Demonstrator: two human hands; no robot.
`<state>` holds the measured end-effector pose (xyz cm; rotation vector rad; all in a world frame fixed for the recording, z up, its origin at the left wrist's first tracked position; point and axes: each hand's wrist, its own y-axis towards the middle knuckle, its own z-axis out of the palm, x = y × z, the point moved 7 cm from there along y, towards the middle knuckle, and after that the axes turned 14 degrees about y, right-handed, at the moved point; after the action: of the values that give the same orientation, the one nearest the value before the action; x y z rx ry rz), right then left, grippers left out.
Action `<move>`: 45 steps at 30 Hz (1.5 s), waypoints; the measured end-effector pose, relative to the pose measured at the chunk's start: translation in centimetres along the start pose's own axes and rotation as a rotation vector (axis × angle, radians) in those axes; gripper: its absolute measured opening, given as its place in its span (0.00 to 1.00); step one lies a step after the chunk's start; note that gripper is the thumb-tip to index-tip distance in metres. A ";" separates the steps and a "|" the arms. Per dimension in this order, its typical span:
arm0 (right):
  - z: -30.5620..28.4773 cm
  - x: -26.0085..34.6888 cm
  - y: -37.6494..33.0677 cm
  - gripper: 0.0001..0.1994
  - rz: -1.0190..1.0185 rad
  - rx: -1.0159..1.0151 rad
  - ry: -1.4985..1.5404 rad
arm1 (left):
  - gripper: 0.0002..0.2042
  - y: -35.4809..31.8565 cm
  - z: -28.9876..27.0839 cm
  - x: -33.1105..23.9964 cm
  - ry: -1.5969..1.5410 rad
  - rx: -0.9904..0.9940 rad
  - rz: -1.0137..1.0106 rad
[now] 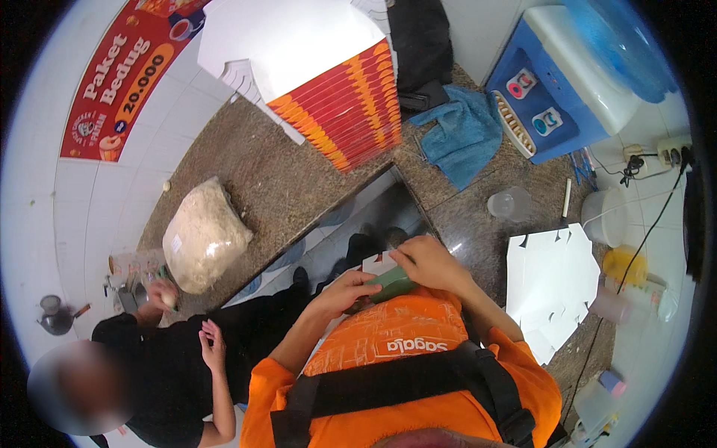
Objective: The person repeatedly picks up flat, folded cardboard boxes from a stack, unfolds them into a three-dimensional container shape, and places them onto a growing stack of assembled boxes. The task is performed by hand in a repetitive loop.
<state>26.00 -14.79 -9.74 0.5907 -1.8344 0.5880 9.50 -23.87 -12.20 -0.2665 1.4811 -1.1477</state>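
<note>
My left hand and my right hand are close together in front of my orange shirt. Between them is a dark green piece with a smooth face; its kind is not clear. My left fingers close on its left end, and my right hand grips its upper right edge. Just beyond it shows a strip of white notched cardboard, mostly hidden by the hands. On the counter to my right lies a flat white cardboard box blank with slots along its edges.
A tall stack of red and orange box blanks stands on the stone counter. A clear bag of pale contents lies left, near a person in black. Right are a blue cloth, clear cup and water dispenser.
</note>
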 end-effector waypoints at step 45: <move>17.7 12.2 16.3 0.25 0.238 0.866 0.287 | 0.33 -16.3 -6.3 7.8 0.353 -1.711 0.260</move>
<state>-0.58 -15.32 -5.55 0.7947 -1.3282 1.5733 -5.14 -34.40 -5.86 -0.9890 2.3886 0.5781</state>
